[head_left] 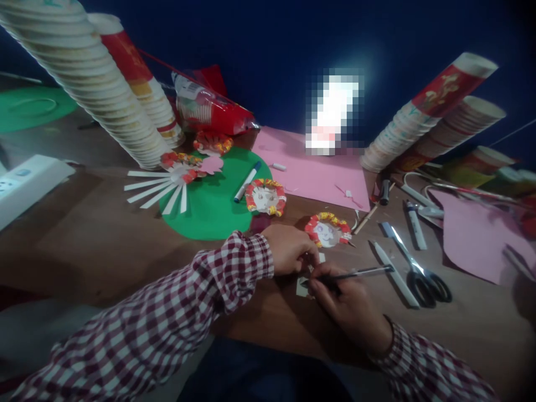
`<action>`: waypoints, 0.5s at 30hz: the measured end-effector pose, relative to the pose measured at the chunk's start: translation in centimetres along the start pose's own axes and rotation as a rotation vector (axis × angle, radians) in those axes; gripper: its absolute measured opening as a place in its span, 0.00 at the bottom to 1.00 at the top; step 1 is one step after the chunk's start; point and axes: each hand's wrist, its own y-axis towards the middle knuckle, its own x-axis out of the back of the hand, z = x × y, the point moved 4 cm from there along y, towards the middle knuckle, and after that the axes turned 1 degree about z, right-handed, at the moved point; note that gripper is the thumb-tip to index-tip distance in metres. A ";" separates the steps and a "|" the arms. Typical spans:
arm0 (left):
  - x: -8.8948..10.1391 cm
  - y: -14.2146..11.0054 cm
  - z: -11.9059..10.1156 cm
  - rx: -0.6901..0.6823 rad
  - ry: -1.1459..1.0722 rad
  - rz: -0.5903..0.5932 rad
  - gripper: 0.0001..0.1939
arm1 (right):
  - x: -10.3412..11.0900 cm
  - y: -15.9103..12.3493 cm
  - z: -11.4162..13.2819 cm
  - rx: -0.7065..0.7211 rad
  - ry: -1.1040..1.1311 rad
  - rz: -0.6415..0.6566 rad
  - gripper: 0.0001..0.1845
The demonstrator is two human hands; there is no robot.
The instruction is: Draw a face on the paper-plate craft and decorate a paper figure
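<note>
My right hand (pixel 349 304) grips a dark pen (pixel 360 273) in a writing hold, its tip down by a small pale piece of paper (pixel 302 287) near the table's front edge. My left hand (pixel 293 249) is curled, its fingertips pressed together at that paper and partly covering it. Just beyond the hands lies a paper-cup ring (pixel 329 229) with a drawn face and a crinkled red-and-yellow rim. A similar face ring (pixel 265 197) rests farther left, at the edge of a green round sheet (pixel 196 218).
At right lie scissors (pixel 419 276), a white utility knife (pixel 396 273) and a marker (pixel 416 225). Tall paper cup stacks (pixel 96 84) lean at left, others (pixel 435 106) at right. Pink sheets (pixel 310 167), a blue-capped marker (pixel 247 182), a cut-strip paper piece (pixel 167 187) and a power strip (pixel 29 181) are around.
</note>
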 end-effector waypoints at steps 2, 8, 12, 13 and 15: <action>0.0 0.0 0.0 0.000 0.000 -0.004 0.14 | 0.0 0.0 -0.1 -0.001 0.013 -0.001 0.05; 0.0 0.1 -0.1 0.002 0.026 0.000 0.15 | 0.0 -0.1 -0.4 0.011 -0.012 -0.057 0.03; 0.0 0.1 -0.1 0.007 0.026 0.001 0.15 | -0.1 -0.1 -0.5 0.015 -0.021 -0.049 0.03; 0.0 0.1 -0.1 0.008 0.028 0.001 0.15 | -0.1 -0.1 -0.5 0.016 -0.020 -0.046 0.03; -0.1 0.2 -0.1 0.018 0.033 0.007 0.15 | 0.0 -0.1 -0.4 0.021 -0.021 -0.040 0.04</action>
